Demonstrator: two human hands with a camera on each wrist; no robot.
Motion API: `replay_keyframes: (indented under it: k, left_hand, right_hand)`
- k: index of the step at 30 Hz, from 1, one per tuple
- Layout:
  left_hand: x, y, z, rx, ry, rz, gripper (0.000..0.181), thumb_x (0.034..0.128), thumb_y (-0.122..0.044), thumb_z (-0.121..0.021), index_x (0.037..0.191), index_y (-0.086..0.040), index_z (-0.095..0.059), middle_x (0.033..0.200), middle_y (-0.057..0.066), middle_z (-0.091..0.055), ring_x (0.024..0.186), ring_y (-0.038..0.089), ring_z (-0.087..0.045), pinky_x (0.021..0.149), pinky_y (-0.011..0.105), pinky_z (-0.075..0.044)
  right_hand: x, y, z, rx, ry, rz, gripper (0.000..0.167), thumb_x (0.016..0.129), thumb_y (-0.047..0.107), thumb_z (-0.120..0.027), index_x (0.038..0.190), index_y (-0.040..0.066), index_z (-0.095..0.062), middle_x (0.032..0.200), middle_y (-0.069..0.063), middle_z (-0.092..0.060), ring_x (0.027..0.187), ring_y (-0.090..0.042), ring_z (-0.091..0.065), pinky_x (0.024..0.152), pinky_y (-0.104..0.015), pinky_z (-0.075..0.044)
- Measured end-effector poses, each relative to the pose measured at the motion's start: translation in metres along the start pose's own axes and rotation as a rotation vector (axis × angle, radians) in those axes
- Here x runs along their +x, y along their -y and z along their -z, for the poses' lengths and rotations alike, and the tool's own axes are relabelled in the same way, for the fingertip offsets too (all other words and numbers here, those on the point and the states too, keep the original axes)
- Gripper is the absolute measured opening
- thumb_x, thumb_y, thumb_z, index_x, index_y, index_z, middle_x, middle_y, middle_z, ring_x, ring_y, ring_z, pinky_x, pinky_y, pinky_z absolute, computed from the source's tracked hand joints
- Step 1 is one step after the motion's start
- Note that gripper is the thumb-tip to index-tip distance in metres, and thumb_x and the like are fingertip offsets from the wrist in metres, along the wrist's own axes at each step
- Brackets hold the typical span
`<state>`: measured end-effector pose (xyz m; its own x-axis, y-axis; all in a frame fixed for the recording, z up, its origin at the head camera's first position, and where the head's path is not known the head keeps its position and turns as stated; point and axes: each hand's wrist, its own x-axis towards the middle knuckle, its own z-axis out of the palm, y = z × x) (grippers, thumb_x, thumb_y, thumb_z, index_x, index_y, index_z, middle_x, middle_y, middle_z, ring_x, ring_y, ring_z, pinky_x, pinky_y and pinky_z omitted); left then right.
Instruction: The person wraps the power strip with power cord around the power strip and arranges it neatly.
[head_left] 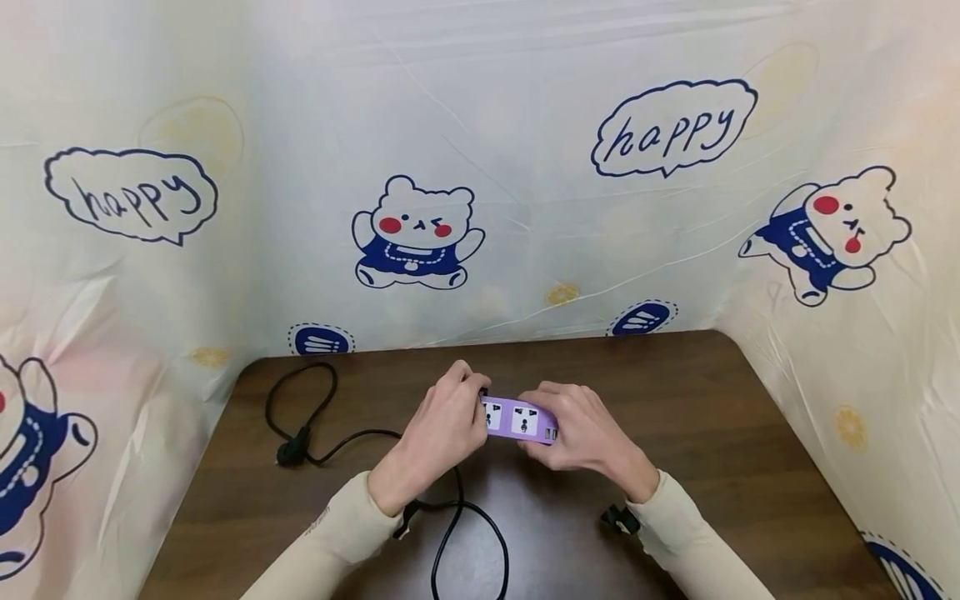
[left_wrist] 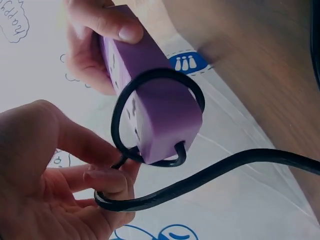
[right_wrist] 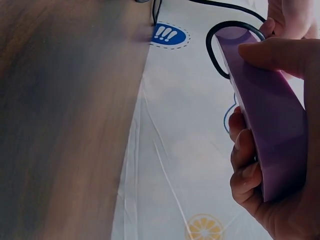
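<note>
In the head view the left hand [head_left: 442,425] hides one end of the long purple power strip with white socket faces [head_left: 517,419], raised above the tabletop before both hands; the smooth, round black cable [left_wrist: 265,155] leaves the lower frame. Whether its loop encircles the corded end is hard to make out. The left fingers pinch the cable; the right hand [head_left: 585,429] grips the strip's glossless casing. The brown wood-grain tabletop [head_left: 660,383] extends either side to rounded far corners, meeting a creased, printed white sheet [head_left: 525,167].
</note>
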<state>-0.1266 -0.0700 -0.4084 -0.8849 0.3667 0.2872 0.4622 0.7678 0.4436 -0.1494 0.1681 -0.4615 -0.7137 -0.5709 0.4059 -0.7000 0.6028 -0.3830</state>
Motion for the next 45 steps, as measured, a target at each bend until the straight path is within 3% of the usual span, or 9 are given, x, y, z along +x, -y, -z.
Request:
replay_keyframes:
  k: [6,13,24,30,33,36,40,45]
  left_hand:
    - [-0.001,-0.001,-0.005,-0.054,-0.08,0.006,0.022,0.0965,0.0,-0.065,0.116,0.003,-0.074,0.109,0.013,-0.062,0.086,0.018,-0.065,0.072,0.029,-0.06]
    - [-0.004,0.003,-0.019,-0.259,-0.191,0.125,0.012,0.1002,-0.005,-0.072,0.111,0.0,-0.069,0.098,0.008,-0.063,0.082,0.014,-0.057,0.065,0.022,-0.052]
    - [-0.01,0.004,-0.031,-0.362,-0.361,0.201,0.012,0.0984,-0.011,-0.077,0.101,-0.004,-0.067,0.089,0.009,-0.072,0.075,0.013,-0.069,0.064,0.026,-0.058]
    - [-0.016,-0.001,-0.04,-0.379,-0.441,0.149,0.01,0.0989,-0.006,-0.074,0.098,0.0,-0.065,0.098,0.019,-0.076,0.086,0.019,-0.077,0.067,0.028,-0.063]
    - [-0.02,-0.002,-0.047,-0.374,-0.463,0.141,0.009,0.0996,-0.005,-0.072,0.099,0.0,-0.065,0.101,0.019,-0.076,0.088,0.019,-0.076,0.067,0.025,-0.062]
    - [-0.024,-0.002,-0.049,-0.403,-0.465,0.159,0.006,0.1007,-0.005,-0.07,0.1,-0.002,-0.064,0.097,0.014,-0.075,0.078,0.013,-0.07,0.064,0.022,-0.058]
    - [-0.029,-0.002,-0.047,-0.457,-0.444,0.187,0.004,0.102,-0.004,-0.067,0.103,-0.004,-0.063,0.086,0.006,-0.072,0.064,0.007,-0.054,0.057,0.021,-0.048]
    - [-0.035,-0.004,-0.04,-0.491,-0.399,0.212,0.007,0.1025,-0.003,-0.066,0.107,-0.004,-0.061,0.078,-0.001,-0.071,0.057,0.002,-0.048,0.052,0.02,-0.042]
  right_hand:
    - [0.001,-0.002,0.002,-0.02,-0.038,0.009,0.047,0.074,0.04,-0.088,0.112,0.015,-0.078,0.087,0.008,-0.07,0.067,-0.001,-0.055,0.056,-0.019,-0.044]
    - [0.0,-0.003,0.001,-0.035,-0.075,-0.003,0.048,0.072,0.039,-0.089,0.112,0.014,-0.078,0.088,0.006,-0.07,0.067,-0.004,-0.056,0.058,-0.021,-0.044]
    - [0.0,0.002,-0.004,-0.021,-0.141,-0.032,0.049,0.072,0.038,-0.089,0.112,0.014,-0.079,0.087,0.003,-0.071,0.067,-0.006,-0.058,0.057,-0.021,-0.046]
    - [0.0,0.008,-0.01,-0.026,-0.192,-0.047,0.048,0.07,0.037,-0.089,0.11,0.012,-0.079,0.085,0.003,-0.07,0.066,-0.006,-0.058,0.055,-0.021,-0.045]
    - [-0.002,0.012,-0.011,-0.013,-0.196,-0.069,0.049,0.071,0.037,-0.089,0.111,0.011,-0.079,0.086,0.002,-0.071,0.066,-0.007,-0.058,0.056,-0.021,-0.046]
    - [-0.003,0.014,-0.012,0.01,-0.187,-0.092,0.049,0.072,0.037,-0.089,0.112,0.01,-0.079,0.089,0.001,-0.072,0.068,-0.008,-0.06,0.057,-0.021,-0.047]
    - [-0.004,0.015,-0.013,0.047,-0.175,-0.116,0.049,0.072,0.036,-0.089,0.112,0.011,-0.079,0.09,0.001,-0.073,0.069,-0.008,-0.06,0.058,-0.021,-0.047]
    - [-0.005,0.019,-0.01,0.087,-0.159,-0.13,0.048,0.074,0.037,-0.089,0.113,0.011,-0.079,0.091,0.002,-0.073,0.07,-0.006,-0.059,0.059,-0.021,-0.047]
